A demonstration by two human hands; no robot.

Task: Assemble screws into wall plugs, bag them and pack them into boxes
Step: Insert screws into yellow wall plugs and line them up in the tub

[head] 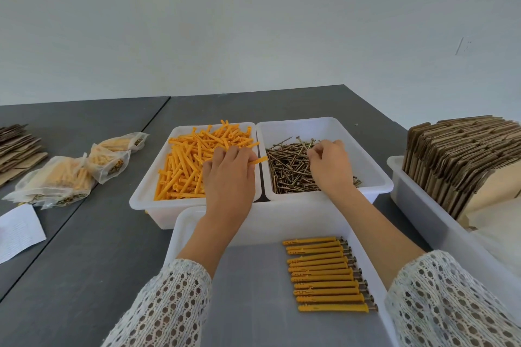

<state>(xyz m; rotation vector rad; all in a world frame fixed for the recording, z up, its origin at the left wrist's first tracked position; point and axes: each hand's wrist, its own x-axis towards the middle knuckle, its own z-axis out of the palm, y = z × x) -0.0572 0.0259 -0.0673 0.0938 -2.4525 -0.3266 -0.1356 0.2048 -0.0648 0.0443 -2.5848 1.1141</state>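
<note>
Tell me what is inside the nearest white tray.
The nearest tray holds one row of orange plugs with screws fitted, on its right side. The sleeves and forearms cover its near corners, so anything there is hidden.

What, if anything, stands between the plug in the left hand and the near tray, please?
Nothing visible: the left hand grips an orange plug above the plug bin, and only low white rims separate it from the near tray.

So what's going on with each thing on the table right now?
Left hand: holds an orange plug.
Right hand: fingers curled in the screws, picking.
Plug tub: piled full.
Screw tub: about half full.
Front tray: finished plugs lined in a row.
Bags: filled.
Cardboard boxes: folded flat, stood in a tub.
</note>
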